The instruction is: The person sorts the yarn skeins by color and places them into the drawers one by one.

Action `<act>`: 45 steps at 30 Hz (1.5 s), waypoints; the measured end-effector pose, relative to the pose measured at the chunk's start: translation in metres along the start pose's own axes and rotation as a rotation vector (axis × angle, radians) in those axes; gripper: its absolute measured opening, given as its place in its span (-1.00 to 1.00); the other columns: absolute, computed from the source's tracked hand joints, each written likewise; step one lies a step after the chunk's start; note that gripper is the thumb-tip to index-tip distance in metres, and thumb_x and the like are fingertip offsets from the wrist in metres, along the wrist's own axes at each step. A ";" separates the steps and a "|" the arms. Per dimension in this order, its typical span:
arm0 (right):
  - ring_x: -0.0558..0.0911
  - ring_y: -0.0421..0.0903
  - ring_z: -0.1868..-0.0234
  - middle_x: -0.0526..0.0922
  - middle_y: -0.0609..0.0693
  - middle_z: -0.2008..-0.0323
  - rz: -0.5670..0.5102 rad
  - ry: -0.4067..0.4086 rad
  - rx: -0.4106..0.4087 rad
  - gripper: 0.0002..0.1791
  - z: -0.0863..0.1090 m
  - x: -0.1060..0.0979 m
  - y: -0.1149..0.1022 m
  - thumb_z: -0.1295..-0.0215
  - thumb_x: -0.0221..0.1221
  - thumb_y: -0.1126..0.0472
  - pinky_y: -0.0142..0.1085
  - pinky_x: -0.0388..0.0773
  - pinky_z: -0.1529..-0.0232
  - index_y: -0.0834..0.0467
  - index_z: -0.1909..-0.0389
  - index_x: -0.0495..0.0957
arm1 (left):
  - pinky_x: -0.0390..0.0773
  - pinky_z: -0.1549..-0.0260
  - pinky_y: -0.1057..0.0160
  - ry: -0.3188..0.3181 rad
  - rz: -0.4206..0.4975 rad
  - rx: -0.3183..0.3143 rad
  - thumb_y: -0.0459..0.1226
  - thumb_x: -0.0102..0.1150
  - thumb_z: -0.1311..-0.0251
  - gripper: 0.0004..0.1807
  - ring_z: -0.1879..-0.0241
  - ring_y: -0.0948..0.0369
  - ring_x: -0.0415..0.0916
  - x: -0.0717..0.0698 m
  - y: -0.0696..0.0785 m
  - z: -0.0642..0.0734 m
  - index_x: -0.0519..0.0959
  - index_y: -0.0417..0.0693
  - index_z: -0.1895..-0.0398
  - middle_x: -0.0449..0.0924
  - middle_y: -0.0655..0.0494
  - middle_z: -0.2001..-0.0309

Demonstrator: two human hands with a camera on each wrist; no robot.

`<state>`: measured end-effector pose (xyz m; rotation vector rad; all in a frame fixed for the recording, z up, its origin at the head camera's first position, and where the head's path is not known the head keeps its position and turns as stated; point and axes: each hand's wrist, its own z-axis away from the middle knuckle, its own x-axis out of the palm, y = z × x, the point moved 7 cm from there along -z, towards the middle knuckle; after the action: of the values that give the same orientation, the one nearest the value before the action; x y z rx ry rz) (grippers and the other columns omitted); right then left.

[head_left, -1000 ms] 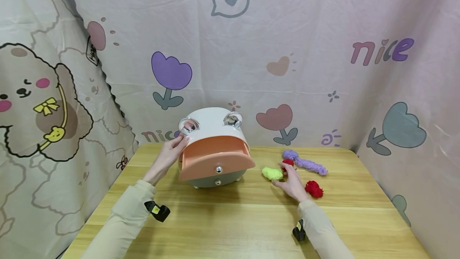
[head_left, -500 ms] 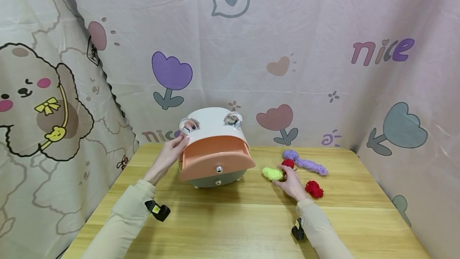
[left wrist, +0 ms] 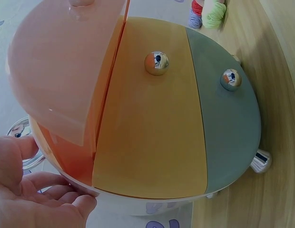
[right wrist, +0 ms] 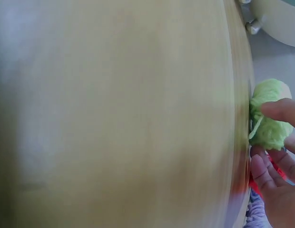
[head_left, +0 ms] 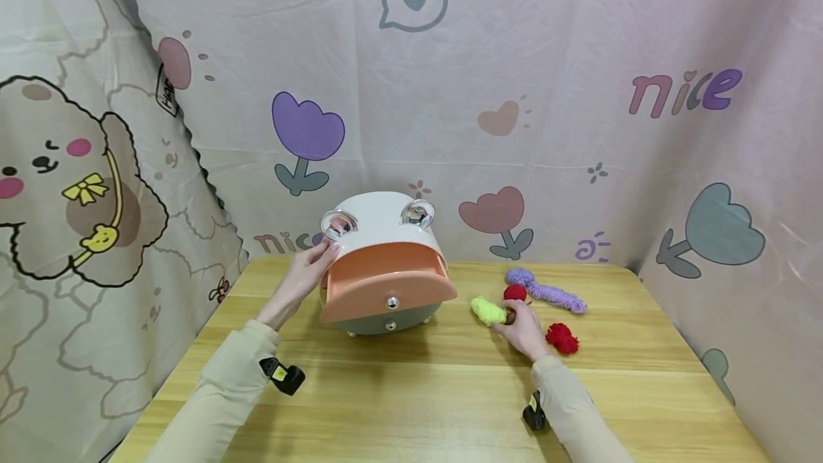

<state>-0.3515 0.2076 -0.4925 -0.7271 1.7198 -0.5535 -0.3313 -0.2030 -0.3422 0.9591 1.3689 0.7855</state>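
My left hand (head_left: 301, 283) grips the left side of a small drawer cabinet (head_left: 379, 216) with a white shell and two silver rings on top. Its pink top drawer (head_left: 386, 297) is pulled out; in the left wrist view, an orange drawer (left wrist: 150, 128) and a grey-green drawer (left wrist: 228, 114) sit flush, each with a silver knob. Over on the right, my right hand (head_left: 524, 333) pinches a yellow-green yarn skein (head_left: 487, 311) between thumb and fingers. The right wrist view has the thumb lying across this skein (right wrist: 270, 130), with the other fingers partly behind it.
Beyond my right hand lie a red yarn bundle (head_left: 515, 293) and a long purple yarn skein (head_left: 549, 293). Another red yarn bundle (head_left: 562, 339) is beside the right wrist. A printed curtain (head_left: 411, 91) hangs behind the wooden table (head_left: 398, 406).
My right hand has drawn its fingers closer together on the yellow-green skein, which has shifted and tilted slightly. The left hand and the cabinet stay where they were.
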 end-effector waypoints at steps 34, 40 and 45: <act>0.64 -0.01 0.20 0.69 0.26 0.14 -0.113 -0.009 0.140 -0.54 0.000 0.000 0.013 -0.02 0.41 0.35 -0.38 0.55 0.18 0.36 0.01 0.60 | 0.02 -0.58 -0.13 -0.005 -0.011 -0.004 0.03 -0.17 -0.57 -0.23 -0.61 -0.16 -0.18 0.000 0.000 0.001 -0.03 -0.29 -0.58 -0.12 -0.19 -0.61; 0.65 0.03 0.12 0.69 0.29 0.10 -0.194 -0.004 0.190 -0.54 0.002 -0.006 0.011 -0.01 0.39 0.37 -0.45 0.53 0.16 0.38 0.00 0.60 | 0.02 -0.57 -0.14 0.001 -0.010 0.001 0.01 -0.17 -0.57 -0.25 -0.61 -0.17 -0.17 0.001 -0.001 0.000 -0.02 -0.31 -0.57 -0.11 -0.21 -0.61; 0.65 0.00 0.10 0.68 0.31 0.07 -0.299 -0.006 0.210 -0.52 0.002 -0.014 0.003 -0.03 0.38 0.40 -0.51 0.52 0.20 0.40 -0.03 0.58 | 0.01 -0.57 -0.14 0.001 -0.013 0.000 0.01 -0.17 -0.57 -0.25 -0.61 -0.17 -0.17 0.000 0.000 0.000 -0.03 -0.30 -0.57 -0.12 -0.21 -0.61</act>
<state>-0.3475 0.2198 -0.4852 -0.8382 1.5279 -0.9226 -0.3313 -0.2030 -0.3426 0.9490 1.3745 0.7767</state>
